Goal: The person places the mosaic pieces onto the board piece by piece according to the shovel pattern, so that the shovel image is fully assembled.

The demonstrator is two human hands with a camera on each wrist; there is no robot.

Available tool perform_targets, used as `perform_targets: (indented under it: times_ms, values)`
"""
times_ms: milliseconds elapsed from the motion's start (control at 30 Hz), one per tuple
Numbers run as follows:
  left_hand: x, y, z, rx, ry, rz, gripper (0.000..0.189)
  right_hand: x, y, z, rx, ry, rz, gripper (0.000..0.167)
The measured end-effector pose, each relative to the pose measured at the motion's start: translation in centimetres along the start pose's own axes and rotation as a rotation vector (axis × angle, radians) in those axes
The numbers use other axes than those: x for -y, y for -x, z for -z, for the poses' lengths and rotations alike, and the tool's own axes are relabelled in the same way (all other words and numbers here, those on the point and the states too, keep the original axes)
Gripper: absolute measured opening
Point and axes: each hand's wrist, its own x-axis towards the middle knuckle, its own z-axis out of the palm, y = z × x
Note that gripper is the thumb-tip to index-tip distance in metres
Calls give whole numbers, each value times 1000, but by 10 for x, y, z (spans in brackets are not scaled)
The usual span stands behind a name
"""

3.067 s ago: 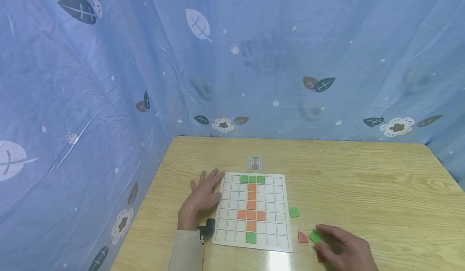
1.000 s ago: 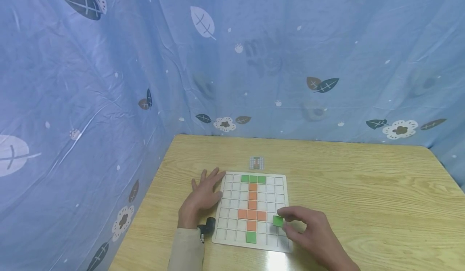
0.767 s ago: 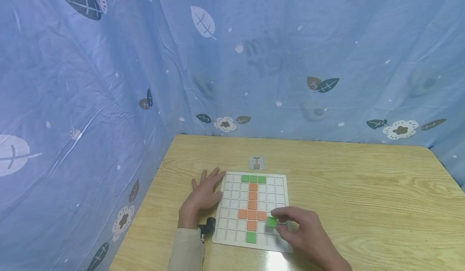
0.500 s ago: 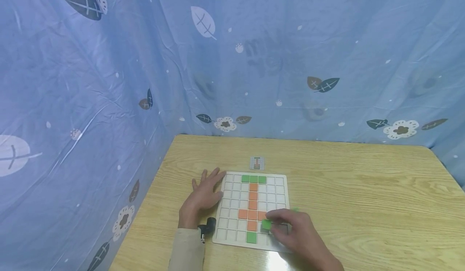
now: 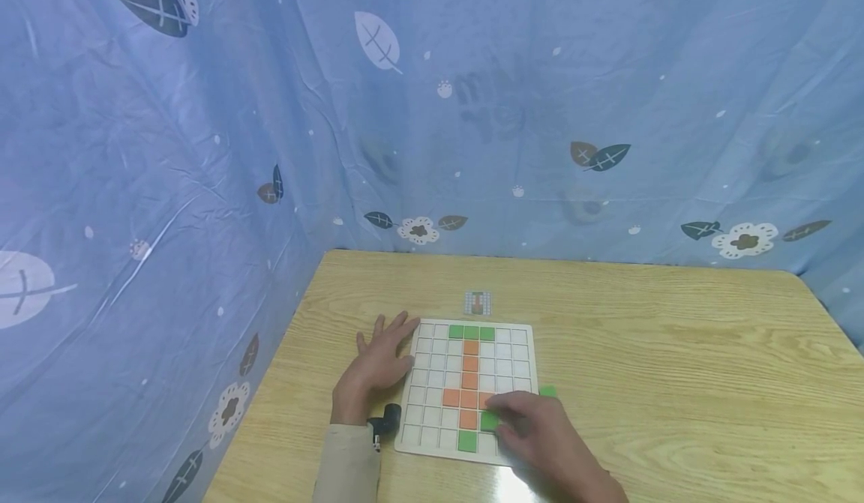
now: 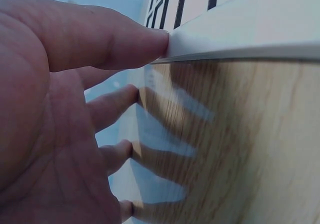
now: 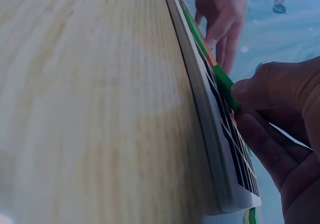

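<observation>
A white gridded board (image 5: 514, 368) lies flat on the wooden table. Green tiles (image 5: 472, 333) fill part of its top row, orange tiles (image 5: 469, 381) run down the middle with a short crossbar, and a green tile (image 5: 467, 441) sits below. My right hand (image 5: 543, 435) pinches a green square tile (image 7: 224, 84) between thumb and fingers, low over the board, right of the lowest orange tile. In the right wrist view that tile is tilted against the grid. Fingers spread, my left hand (image 5: 378, 360) rests at the board's left edge, its thumb (image 6: 115, 39) touching the rim.
Behind the board lies a small pattern card (image 5: 478, 303). Another green tile (image 5: 547, 390) lies right of the board, partly behind my right hand. A black wrist camera (image 5: 387, 420) sits on my left wrist. Blue patterned curtain (image 5: 513, 113) surrounds the table's back and left.
My right hand took a green tile from the table at right and carried it left over the board, lowering it toward the grid. My left hand stays in place.
</observation>
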Motion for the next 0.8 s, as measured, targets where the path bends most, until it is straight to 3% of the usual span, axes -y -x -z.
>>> perform_targets:
  times_ms: [200,533,667,800]
  values:
    - [-1,0,0,-2,3,2,74,1,0,-3,23,8,-29,35]
    - [0,0,0,-2,5,4,74,5,0,-1,7,58,-5,38]
    - [0,1,0,-3,6,7,74,5,0,7,8,11,-52,36]
    - [0,1,0,0,2,13,74,0,-3,20,-56,74,-11,36]
